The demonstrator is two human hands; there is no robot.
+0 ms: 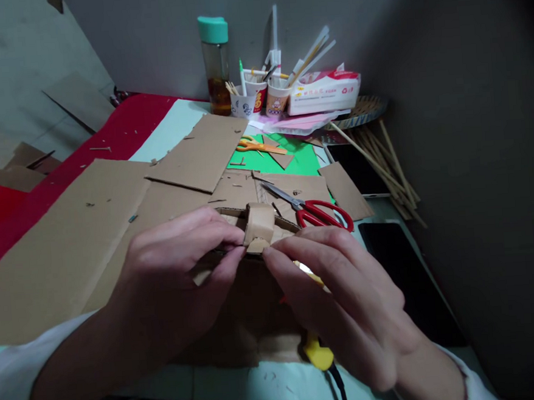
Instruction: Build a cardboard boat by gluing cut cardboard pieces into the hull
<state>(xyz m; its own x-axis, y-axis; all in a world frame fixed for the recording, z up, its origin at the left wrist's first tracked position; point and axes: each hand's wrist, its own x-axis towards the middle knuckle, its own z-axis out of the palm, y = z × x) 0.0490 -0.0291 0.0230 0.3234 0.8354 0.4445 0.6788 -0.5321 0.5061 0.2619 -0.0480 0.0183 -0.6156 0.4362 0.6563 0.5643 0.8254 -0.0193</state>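
Between my hands is a small cardboard box (231,213) with low walls, and a curved cardboard strip (259,220) arches over it. My left hand (176,273) is closed on the box's near wall, thumb and fingers just left of the strip. From the other side, my right hand (341,286) pinches the wall right of the strip's rounded end tab. Part of the box is hidden by my fingers. Below my right hand lies a yellow corded tool (318,353), probably a glue gun, partly covered. Red-handled scissors (311,209) lie just beyond the box.
Large cardboard sheets (68,232) cover the left side. Orange scissors (261,145) rest on a green sheet (303,152). Behind stand a bottle (216,63), paper cups (279,98) and a tissue pack (326,92). A black phone-like device (404,275) and wooden sticks (390,161) lie right.
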